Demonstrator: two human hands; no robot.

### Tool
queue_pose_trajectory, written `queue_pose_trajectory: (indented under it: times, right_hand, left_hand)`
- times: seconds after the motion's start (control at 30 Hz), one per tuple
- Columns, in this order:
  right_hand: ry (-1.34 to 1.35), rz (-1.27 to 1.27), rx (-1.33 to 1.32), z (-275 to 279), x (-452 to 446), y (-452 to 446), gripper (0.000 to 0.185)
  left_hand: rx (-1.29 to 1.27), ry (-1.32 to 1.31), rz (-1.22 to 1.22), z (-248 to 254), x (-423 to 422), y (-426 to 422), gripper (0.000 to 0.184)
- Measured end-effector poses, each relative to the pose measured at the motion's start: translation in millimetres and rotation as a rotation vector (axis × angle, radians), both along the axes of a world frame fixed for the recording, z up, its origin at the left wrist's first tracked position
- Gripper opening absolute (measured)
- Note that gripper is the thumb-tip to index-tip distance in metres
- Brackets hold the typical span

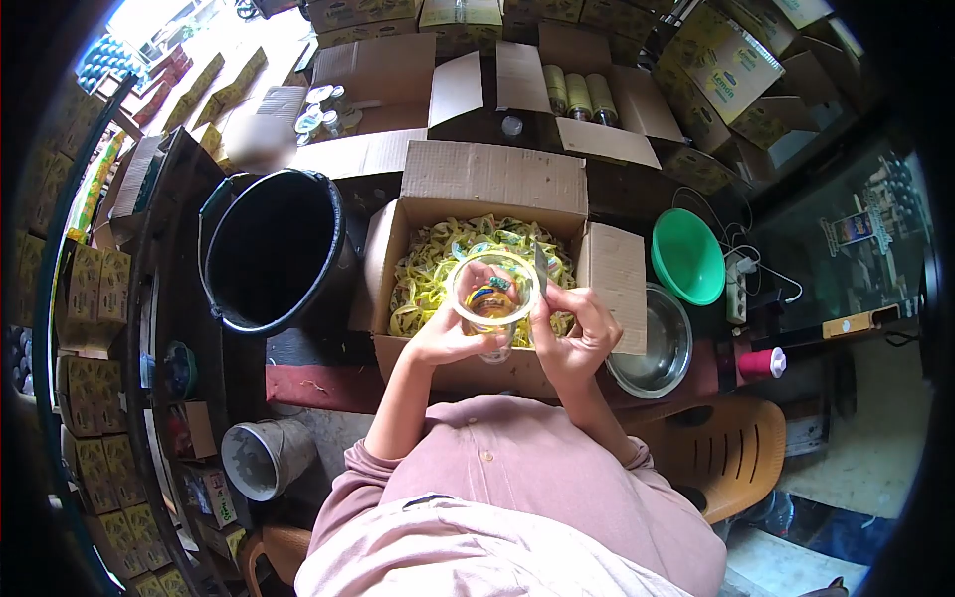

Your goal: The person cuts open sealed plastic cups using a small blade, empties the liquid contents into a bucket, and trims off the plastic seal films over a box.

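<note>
Over the open cardboard box, my left hand (pixel 450 336) is wrapped round a clear plastic jar (pixel 495 324) with a pale yellow rim. The jar's open mouth faces up towards me, and coloured print shows on its wall. My right hand (pixel 579 328) is closed in a pinch beside the jar's right rim. A thin, dark, blade-like piece (pixel 540 267) rises from its fingertips along that rim; its exact kind is unclear. Below both hands, the cardboard box (pixel 494 177) is full of yellow printed strips or wrappers (pixel 423 289).
A black bucket (pixel 333 234) stands left of the box. To the right are a green bowl (pixel 688 257), a metal bowl (pixel 668 343), a pink thread spool (pixel 761 364) and a power strip (pixel 736 294). Behind stand open boxes with jars (pixel 330 121) and yellow cylinders (pixel 577 95).
</note>
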State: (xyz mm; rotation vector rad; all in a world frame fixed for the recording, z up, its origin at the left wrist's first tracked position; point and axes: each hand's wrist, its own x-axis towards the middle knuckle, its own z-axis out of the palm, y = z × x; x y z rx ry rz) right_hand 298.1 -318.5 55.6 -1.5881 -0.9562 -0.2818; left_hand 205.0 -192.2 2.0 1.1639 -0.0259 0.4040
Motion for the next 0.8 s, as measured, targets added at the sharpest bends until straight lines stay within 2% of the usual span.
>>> queue_pose_trajectory:
  times: [0.13,0.53,0.8]
  right_hand:
    - [-0.096,-0.056,0.071,-6,5,3,0.015]
    - [-0.123,-0.058,0.000,1,-1,3,0.017]
    - [-0.193,-0.069,-0.003,0,2,6,0.019]
  left_hand:
    - [-0.027,0.038,0.025,3,0,1,0.065]
    - [0.056,0.073,0.118,10,-1,-6,0.063]
    - [0.404,0.057,0.237,9,2,-5,0.058]
